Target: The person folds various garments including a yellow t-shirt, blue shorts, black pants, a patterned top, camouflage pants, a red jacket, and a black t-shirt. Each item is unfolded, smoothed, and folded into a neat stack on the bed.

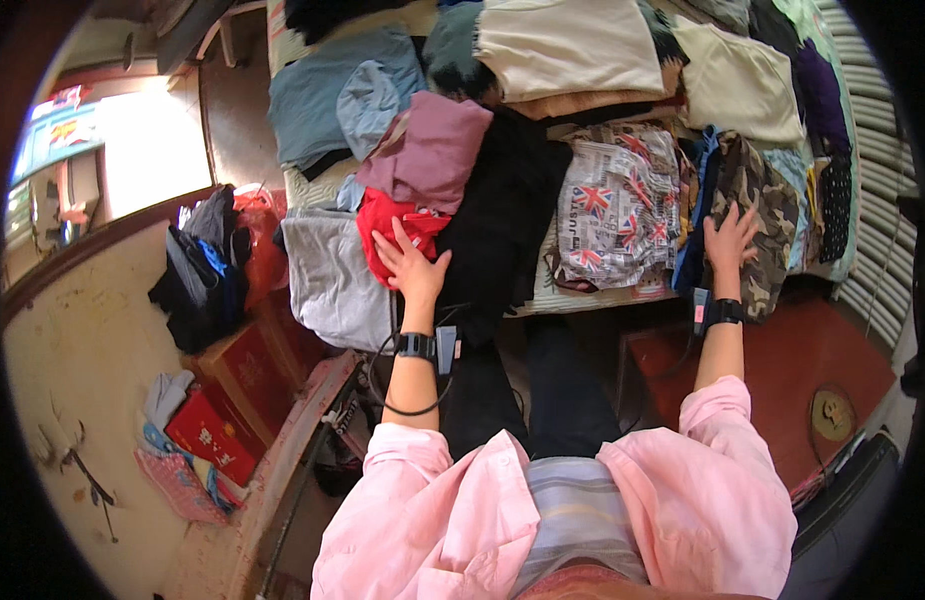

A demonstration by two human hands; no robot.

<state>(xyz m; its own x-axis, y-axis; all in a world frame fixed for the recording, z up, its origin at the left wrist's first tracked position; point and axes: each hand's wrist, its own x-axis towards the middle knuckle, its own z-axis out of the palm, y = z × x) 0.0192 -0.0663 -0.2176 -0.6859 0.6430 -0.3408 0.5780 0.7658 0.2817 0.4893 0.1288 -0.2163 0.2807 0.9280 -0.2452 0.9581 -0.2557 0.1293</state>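
My left hand lies with fingers spread on a red garment at the near left of the bed. A mauve folded garment rests against the red one, and a black garment lies to its right. Light grey folded cloth is on the left. My right hand, fingers apart, rests on a camouflage garment at the near right. Between my hands lies a folded garment with a newsprint and flag pattern. Neither hand is closed around cloth.
Cream folded clothes and blue-grey clothes lie farther back on the bed. Dark clothes, a red plastic bag and red boxes stand at the left. A reddish-brown surface is at the lower right.
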